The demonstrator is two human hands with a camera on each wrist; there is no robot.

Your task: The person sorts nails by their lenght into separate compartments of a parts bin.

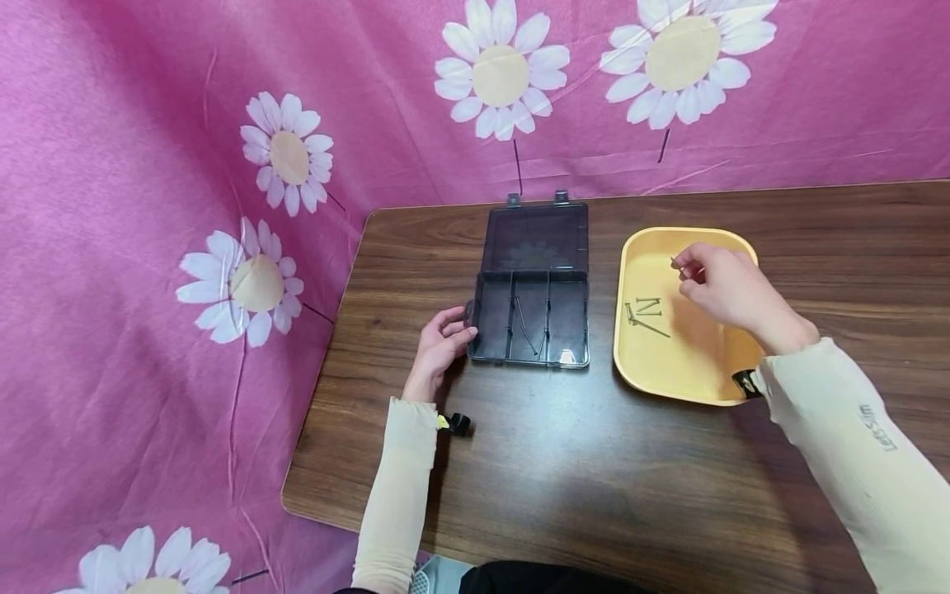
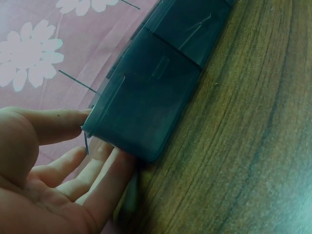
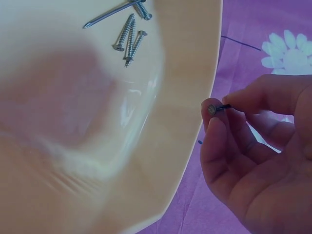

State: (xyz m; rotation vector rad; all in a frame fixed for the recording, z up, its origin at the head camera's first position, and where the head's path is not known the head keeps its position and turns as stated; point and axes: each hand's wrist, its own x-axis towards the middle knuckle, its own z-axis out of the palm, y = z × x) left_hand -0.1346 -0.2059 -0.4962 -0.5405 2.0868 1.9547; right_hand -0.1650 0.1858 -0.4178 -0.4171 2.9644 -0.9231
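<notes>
A dark translucent compartment box lies on the table with its lid folded back. Long thin nails lie inside it. My left hand holds the box's left edge, with thumb and fingers at the rim and side in the left wrist view. Above the yellow tray, my right hand pinches a nail, its flat head showing between thumb and fingertips. Several screws and a longer nail lie on the tray's floor.
The brown wood table carries box and tray side by side, a narrow strip of wood between them. A pink flowered cloth hangs behind and to the left. A black wrist device sits beside the left sleeve.
</notes>
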